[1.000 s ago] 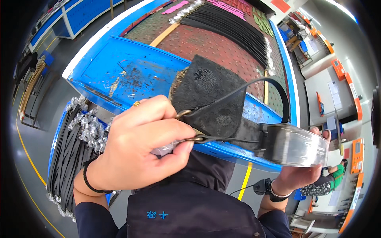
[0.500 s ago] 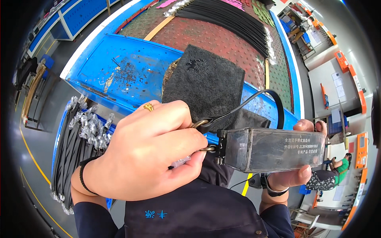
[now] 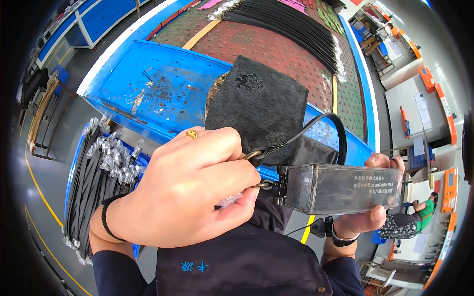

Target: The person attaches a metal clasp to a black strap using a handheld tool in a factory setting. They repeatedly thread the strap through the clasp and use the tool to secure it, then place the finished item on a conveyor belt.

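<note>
the right hand (image 3: 368, 197) has its fingers wrapped around a grey rectangular metal box (image 3: 340, 188), held just above the blue tabletop (image 3: 148, 89). the left hand (image 3: 185, 190) is curled closed on a black strap with a brass ring (image 3: 259, 155) at the box's left end, in front of a black felt pad (image 3: 261, 103).

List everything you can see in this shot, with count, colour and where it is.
Clear box: one, see-through grey, held at right of centre.
Black strap: one loop, arching from the left hand to the box.
Metal clip: one, brass-coloured, between left fingers and box end.
Dark pad: one, black, on the bench ahead.
Blue tray: one, blue, scuffed, on the bench's near edge.
Strap bundle: many, black with clear ends, hanging lower left.
Strap row: many, black, on the far bench.
Another person: one, green top, far right.
Ring: one, gold, on the left hand.
Left hand: one, pinching the strap end.
Right hand: one, gripping the box.
</note>
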{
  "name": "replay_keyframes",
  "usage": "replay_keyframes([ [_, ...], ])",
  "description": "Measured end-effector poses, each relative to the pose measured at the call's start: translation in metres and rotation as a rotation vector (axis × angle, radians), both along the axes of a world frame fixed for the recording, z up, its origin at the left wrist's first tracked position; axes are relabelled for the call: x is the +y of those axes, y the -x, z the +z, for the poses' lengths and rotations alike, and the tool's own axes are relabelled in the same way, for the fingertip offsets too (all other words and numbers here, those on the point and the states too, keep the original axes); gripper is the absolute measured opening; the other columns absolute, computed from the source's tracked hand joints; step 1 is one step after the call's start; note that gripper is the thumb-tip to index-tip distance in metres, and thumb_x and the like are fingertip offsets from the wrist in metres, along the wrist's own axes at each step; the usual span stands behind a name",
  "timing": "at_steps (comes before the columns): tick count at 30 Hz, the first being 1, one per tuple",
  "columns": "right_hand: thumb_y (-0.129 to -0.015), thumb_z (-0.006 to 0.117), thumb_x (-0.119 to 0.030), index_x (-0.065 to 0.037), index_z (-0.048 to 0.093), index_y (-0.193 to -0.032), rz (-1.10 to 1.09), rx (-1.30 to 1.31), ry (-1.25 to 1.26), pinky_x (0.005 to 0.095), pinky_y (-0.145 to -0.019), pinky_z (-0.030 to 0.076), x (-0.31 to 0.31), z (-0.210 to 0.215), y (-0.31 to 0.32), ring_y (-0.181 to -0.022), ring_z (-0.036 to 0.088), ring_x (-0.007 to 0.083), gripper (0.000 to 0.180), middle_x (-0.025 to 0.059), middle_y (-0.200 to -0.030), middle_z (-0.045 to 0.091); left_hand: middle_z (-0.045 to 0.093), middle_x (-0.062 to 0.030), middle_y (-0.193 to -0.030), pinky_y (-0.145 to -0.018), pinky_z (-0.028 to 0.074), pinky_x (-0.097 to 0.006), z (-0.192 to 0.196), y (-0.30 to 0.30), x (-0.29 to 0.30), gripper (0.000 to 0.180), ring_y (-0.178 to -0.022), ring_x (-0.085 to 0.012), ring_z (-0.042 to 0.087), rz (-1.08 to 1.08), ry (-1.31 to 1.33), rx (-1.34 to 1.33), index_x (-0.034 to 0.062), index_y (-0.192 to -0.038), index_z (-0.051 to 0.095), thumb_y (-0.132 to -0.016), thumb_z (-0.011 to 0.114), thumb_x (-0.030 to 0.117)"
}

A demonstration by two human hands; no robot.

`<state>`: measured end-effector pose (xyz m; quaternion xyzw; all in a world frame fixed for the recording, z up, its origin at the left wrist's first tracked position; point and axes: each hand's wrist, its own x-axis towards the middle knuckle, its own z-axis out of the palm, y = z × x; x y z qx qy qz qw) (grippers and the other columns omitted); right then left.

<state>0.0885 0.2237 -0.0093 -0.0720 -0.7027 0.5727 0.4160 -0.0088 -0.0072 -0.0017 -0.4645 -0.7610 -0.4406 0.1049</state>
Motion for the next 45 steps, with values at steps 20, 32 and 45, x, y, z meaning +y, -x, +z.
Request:
replay_keyframes([
  [20,-0.054,0.067,-0.052,-0.001,0.036,-0.119,0.088,-0.006,0.125,0.0290,-0.072,0.043,0.002,0.001,0.002,-0.082,0.052,0.0207,0.089,0.0160,-0.092,0.052,0.044,-0.0024,-0.062,-0.050,0.032,-0.029,0.003,-0.006,0.003,0.025,-0.051,-0.0172,0.043,0.044,0.038,0.192,0.0073,-0.070,0.065,-0.046,0.066,0.002],
  [32,-0.064,0.061,-0.046,-0.002,0.033,-0.121,0.142,0.145,0.229,0.0300,-0.067,0.048,0.018,-0.005,-0.003,-0.083,0.053,0.0216,0.078,0.0145,-0.101,0.048,0.046,-0.0029,-0.065,-0.051,0.033,-0.029,0.002,-0.006,-0.001,0.026,-0.053,-0.0181,0.044,0.086,0.021,0.189,0.0074,-0.071,0.065,-0.045,0.064,0.002],
  [45,-0.089,0.044,-0.026,0.004,0.024,-0.131,0.798,0.494,0.562,0.0456,-0.100,0.033,0.067,0.008,0.004,-0.125,0.032,0.0346,0.055,0.0217,-0.132,0.033,0.048,-0.0059,-0.068,-0.058,0.037,-0.026,-0.016,0.005,-0.039,0.011,-0.063,-0.0169,0.047,0.306,-0.047,0.047,0.0023,-0.071,0.057,-0.062,0.063,0.007],
])
